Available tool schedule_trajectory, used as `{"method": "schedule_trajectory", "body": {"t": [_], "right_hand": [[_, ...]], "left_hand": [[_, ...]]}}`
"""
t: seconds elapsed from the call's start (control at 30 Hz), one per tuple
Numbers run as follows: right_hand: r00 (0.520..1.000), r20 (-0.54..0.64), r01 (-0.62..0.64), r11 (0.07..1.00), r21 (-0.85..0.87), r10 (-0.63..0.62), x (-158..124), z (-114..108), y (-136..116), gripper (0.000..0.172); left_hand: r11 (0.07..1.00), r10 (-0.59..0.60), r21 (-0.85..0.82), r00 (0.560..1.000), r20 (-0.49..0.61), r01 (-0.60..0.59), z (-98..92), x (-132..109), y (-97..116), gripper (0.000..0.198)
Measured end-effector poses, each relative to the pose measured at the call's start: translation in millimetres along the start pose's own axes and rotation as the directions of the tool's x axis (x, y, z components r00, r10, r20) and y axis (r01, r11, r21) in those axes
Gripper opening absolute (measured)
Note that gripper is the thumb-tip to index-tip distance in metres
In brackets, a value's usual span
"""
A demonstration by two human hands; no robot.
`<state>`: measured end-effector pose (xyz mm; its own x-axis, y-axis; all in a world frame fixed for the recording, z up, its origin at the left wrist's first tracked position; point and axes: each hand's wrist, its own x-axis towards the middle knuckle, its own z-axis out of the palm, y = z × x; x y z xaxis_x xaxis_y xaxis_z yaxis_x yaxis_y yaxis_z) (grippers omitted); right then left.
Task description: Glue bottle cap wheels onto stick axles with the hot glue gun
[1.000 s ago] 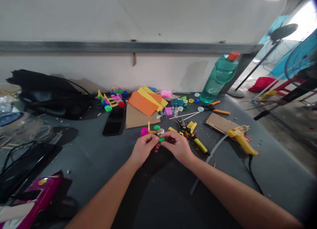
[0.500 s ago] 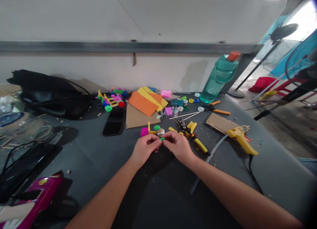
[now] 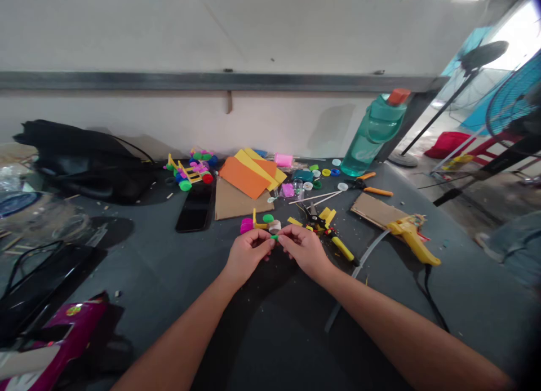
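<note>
Our left hand [image 3: 247,254] and right hand [image 3: 304,253] nearly closed, pinching small green plastic piece [image 3: 274,237] between them; yellow-handled snips [image 3: 341,248] just right.

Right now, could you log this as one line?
left hand: pinches green piece | right hand: pinches same piece | nearby: pink cap

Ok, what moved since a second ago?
The left hand and right hand closed in, and their fingers now cover most of the small green piece, so only a tip shows. A leg in denim came in at the right edge. The yellow glue gun and teal water bottle stayed put.
</note>
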<state>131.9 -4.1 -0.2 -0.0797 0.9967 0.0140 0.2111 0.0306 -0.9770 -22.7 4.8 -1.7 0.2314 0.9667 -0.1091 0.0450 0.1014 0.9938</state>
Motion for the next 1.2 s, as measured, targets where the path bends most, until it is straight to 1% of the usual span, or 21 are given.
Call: {"method": "schedule_trajectory", "body": {"t": [0.2,0.33,0.47,0.67,0.9,1.2], "right_hand": [[1.0,-0.004,0.013,0.997,-0.071,-0.013,-0.3,-0.1,1.1,0.015],[1.0,0.016,0.014,0.998,-0.056,-0.013,-0.8,0.1,1.2,0.015],[0.999,0.029,0.034,0.999,-0.041,-0.033,-1.0,-0.4,2.8,0.014],[0.999,0.036,0.033,0.997,-0.071,-0.03,-1.1,-1.0,4.5,0.015],[0.999,0.053,0.01,1.0,-0.029,-0.009,-0.7,-0.9,3.1,0.016],[0.999,0.054,-0.007,1.0,0.006,0.007,-0.9,-0.7,2.0,0.017]], "left_hand": [[1.0,0.004,-0.004,1.0,-0.011,-0.004,1.0,-0.5,1.4,0.016],[1.0,0.003,-0.014,1.0,-0.015,-0.003,1.3,-0.9,2.1,0.016],[0.999,-0.001,-0.054,1.0,0.004,0.001,0.4,-0.7,1.3,0.017],[1.0,0.015,0.009,1.0,-0.001,-0.015,-0.4,0.4,-1.4,0.017],[0.999,0.035,0.01,0.999,0.0,-0.035,-0.8,0.2,-1.9,0.016],[1.0,0.012,-0.02,1.0,0.002,-0.012,-0.5,-0.9,0.1,0.017]]}}
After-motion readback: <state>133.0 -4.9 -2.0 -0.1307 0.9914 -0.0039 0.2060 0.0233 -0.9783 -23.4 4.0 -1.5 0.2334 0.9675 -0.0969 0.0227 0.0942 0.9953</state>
